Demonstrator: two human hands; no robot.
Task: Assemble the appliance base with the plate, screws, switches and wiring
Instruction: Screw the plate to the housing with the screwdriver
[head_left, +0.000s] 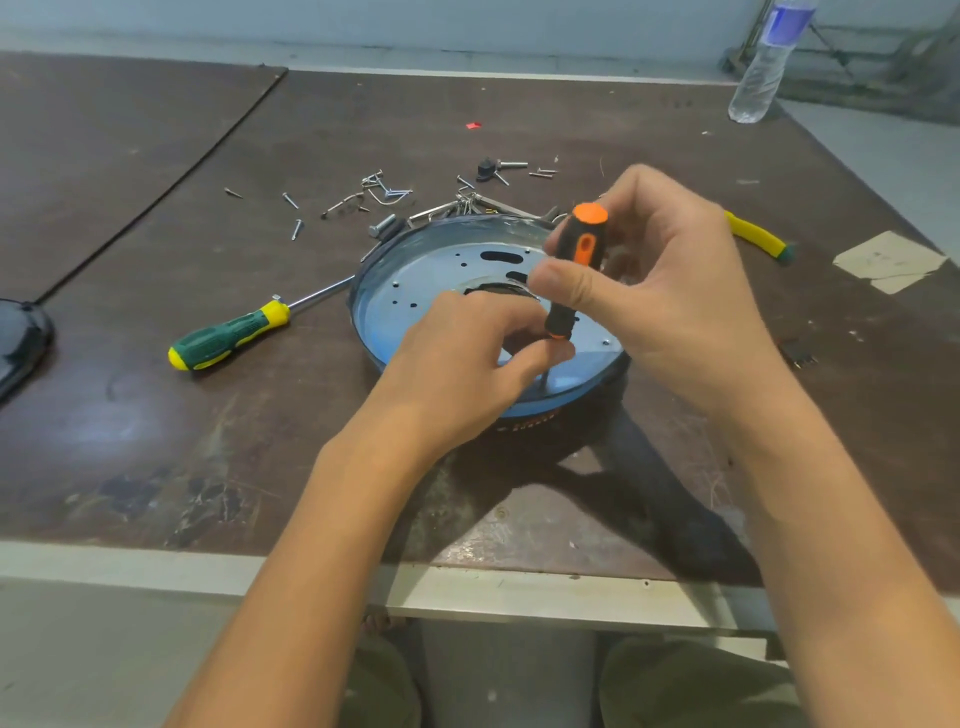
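Note:
The round appliance base (374, 317) lies upside down in the middle of the brown table, and a silver metal plate (431, 270) with holes and slots sits inside it. My right hand (660, 291) grips the black and orange screwdriver (576, 260) by its handle, upright over the plate's near right part. My left hand (467, 358) rests on the plate and pinches the screwdriver's thin shaft near its tip. The tip and any screw under it are hidden by my fingers. Several loose screws (296, 213) lie scattered behind the base.
A green and yellow screwdriver (234, 335) lies left of the base. Another yellow-handled tool (758, 241) lies behind my right hand. A plastic water bottle (763, 67) stands at the far right. A small black part (485, 169) sits among the screws. A dark object (21, 338) is at the left edge.

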